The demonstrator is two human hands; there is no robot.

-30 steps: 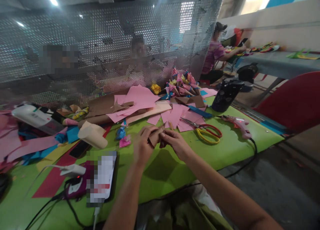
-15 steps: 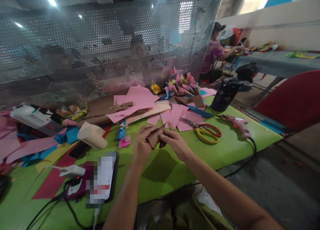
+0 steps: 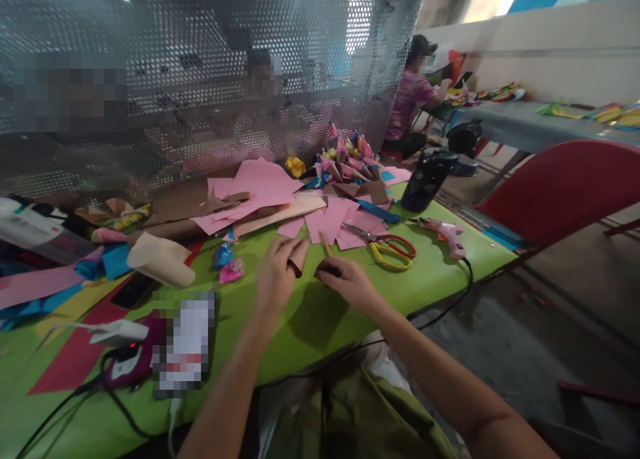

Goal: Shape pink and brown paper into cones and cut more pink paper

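My left hand (image 3: pixel 277 269) is closed on a piece of brown paper (image 3: pixel 299 256), curled into a small cone with its open end toward my right hand. Just right of it, my right hand (image 3: pixel 345 279) has its fingers pinched together, with a thin tan stick (image 3: pixel 325 243) poking out from them toward the pink paper. The two hands are a little apart above the green table (image 3: pixel 320 359). Scissors (image 3: pixel 393 251) with red and yellow handles lie beyond the right hand. Blue and pink wrapped pieces (image 3: pixel 231 270) lie left of the left hand.
Pink paper sheets (image 3: pixel 260 186) and paper cones (image 3: pixel 350 159) lie at the back before a perforated metal screen (image 3: pixel 200 92). A pink glue gun (image 3: pixel 445 236) and dark tumbler (image 3: pixel 425 182) stand right. A phone (image 3: pixel 187 342) and power strip (image 3: pixel 135 359) are left. Another person (image 3: pixel 410 106) sits beyond.
My hands have moved apart; both were on the brown paper, and now only the left holds it. The paper is more curled. The view has shifted right and down.
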